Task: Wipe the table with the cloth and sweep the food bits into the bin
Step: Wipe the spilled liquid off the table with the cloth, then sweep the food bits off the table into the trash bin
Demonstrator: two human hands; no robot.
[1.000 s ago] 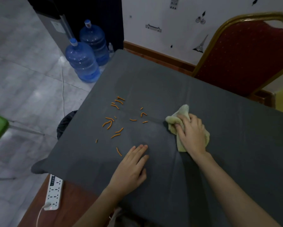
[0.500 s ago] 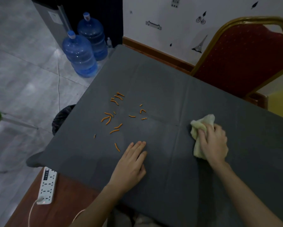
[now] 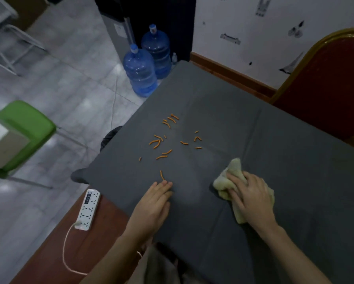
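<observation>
Several orange food bits [image 3: 167, 140] lie scattered on the dark grey tablecloth [image 3: 223, 111], toward its left edge. My right hand [image 3: 252, 199] presses a crumpled pale yellow cloth [image 3: 225, 181] flat on the tablecloth, to the right of the bits. My left hand [image 3: 153, 206] rests palm down with straight fingers near the table's front edge, its fingertips just below the nearest orange bit [image 3: 162, 175]. A black bin [image 3: 109, 138] shows partly on the floor beyond the table's left edge; most of it is hidden by the table.
A white power strip [image 3: 87, 209] with a cord lies on the bare brown tabletop at front left. Two blue water bottles [image 3: 141, 72] stand on the floor beyond the table. A red chair [image 3: 325, 87] stands at the right, a green stool [image 3: 26, 130] at the left.
My right hand slid the cloth out to the right, then back leftward and nearer to me. My left hand stayed flat in place. The camera view shifted.
</observation>
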